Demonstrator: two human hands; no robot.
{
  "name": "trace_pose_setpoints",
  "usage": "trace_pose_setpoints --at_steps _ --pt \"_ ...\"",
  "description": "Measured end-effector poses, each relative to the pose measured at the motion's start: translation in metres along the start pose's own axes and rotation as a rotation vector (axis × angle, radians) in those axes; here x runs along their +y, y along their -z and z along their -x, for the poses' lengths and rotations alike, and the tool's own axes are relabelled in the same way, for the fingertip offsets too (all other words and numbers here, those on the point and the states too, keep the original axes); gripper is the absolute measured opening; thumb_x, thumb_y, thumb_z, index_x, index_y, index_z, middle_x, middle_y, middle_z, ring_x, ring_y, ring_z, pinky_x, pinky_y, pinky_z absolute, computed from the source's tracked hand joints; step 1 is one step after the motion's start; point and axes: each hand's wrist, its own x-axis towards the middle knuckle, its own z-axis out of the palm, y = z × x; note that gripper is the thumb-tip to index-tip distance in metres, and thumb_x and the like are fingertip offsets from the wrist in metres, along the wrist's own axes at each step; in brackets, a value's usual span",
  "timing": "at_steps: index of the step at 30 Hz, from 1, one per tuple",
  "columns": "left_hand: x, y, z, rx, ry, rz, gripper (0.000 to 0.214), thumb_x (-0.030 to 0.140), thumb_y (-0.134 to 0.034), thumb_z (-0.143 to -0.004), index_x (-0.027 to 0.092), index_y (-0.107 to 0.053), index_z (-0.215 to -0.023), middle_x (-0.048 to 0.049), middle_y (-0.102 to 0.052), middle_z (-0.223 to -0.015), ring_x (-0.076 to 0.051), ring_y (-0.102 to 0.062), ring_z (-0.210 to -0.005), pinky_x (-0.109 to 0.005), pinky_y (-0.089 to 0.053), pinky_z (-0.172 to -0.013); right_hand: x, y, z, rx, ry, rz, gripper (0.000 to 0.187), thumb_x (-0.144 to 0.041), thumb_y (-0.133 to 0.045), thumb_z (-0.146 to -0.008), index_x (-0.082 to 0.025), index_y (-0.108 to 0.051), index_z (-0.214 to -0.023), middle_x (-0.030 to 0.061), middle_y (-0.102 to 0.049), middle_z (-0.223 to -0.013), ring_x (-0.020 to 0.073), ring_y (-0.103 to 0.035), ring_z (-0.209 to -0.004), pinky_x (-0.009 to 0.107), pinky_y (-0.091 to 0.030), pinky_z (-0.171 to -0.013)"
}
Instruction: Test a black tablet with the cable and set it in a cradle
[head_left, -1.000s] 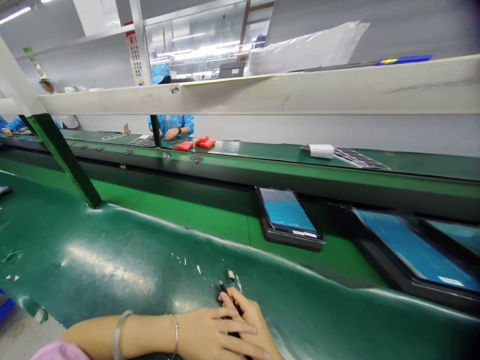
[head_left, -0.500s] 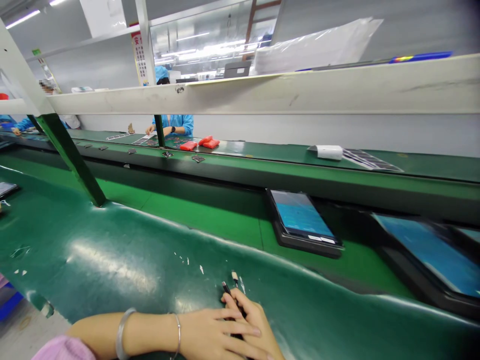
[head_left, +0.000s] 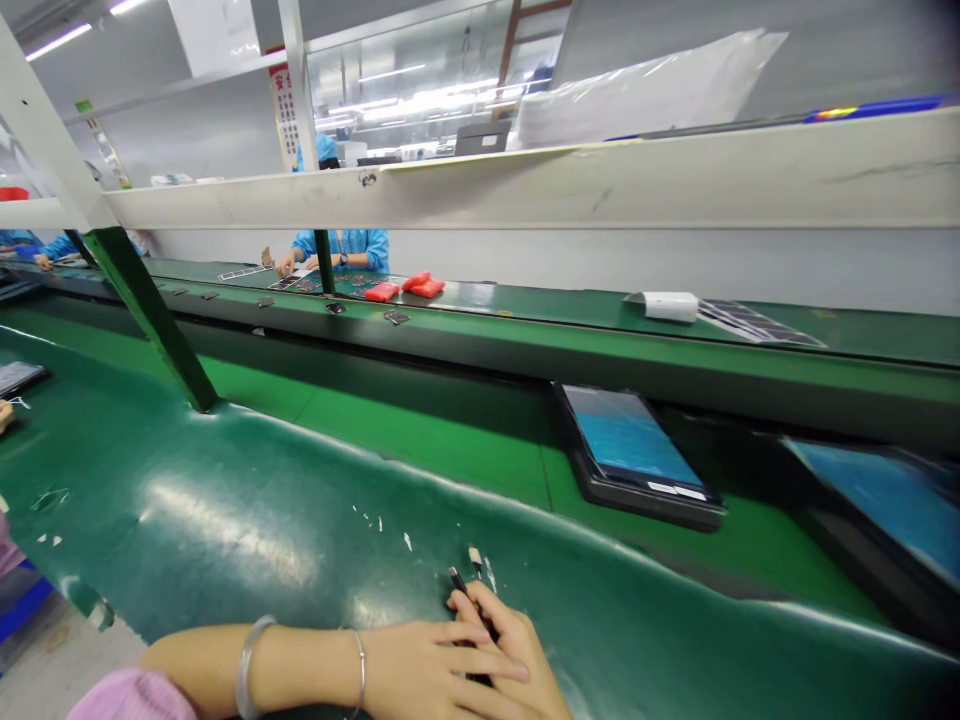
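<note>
My left hand [head_left: 435, 668], with a bangle and a thin bracelet on its wrist, lies across my right hand with its fingers stretched out. Under it, my right hand [head_left: 521, 640] is curled round black cables, mostly hidden by the fingers. A black cable plug [head_left: 457, 579] with a metal tip pokes out past the fingertips. Beside it stands a second plug [head_left: 475, 556] with a pale end. Both hands rest low on the green bench mat [head_left: 247, 590].
Beyond the bench edge, a tablet in a black tray [head_left: 637, 445] lies on the green conveyor [head_left: 450, 455], with another tablet [head_left: 885, 510] to its right. A green post [head_left: 154, 320] rises at left. Across the line sits a co-worker [head_left: 367, 248] near red packets [head_left: 424, 285].
The trays with tablets have shifted right along the conveyor. The co-worker's hand across the line has moved a little. My hands keep nearly the same pose.
</note>
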Motion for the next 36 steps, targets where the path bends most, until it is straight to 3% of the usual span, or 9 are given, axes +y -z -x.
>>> trace_pose_setpoints --at_steps 22,36 --pt "-0.0007 -0.0012 -0.0010 0.064 0.001 -0.084 0.041 0.034 -0.035 -0.104 0.039 -0.065 -0.131 0.0119 -0.040 -0.154 -0.025 -0.022 -0.150 -0.041 -0.023 -0.125 0.0004 0.0013 0.0003 -0.033 -0.003 0.001 0.045 -0.063 -0.045 -0.093 -0.024 -0.049 -0.071 -0.0065 -0.040 -0.061 0.0159 -0.039 -0.058 0.027 -0.034 -0.054" --pt "-0.0019 -0.0039 0.0011 0.073 -0.004 -0.078 0.041 0.034 -0.034 -0.104 0.038 -0.065 -0.131 0.0113 -0.041 -0.153 -0.026 -0.021 -0.150 -0.044 -0.024 -0.125 0.0049 -0.0007 -0.0020 0.001 0.009 0.008 0.045 -0.064 -0.048 -0.092 -0.024 -0.051 -0.070 -0.0061 -0.045 -0.059 0.0156 -0.041 -0.056 0.026 -0.036 -0.053"
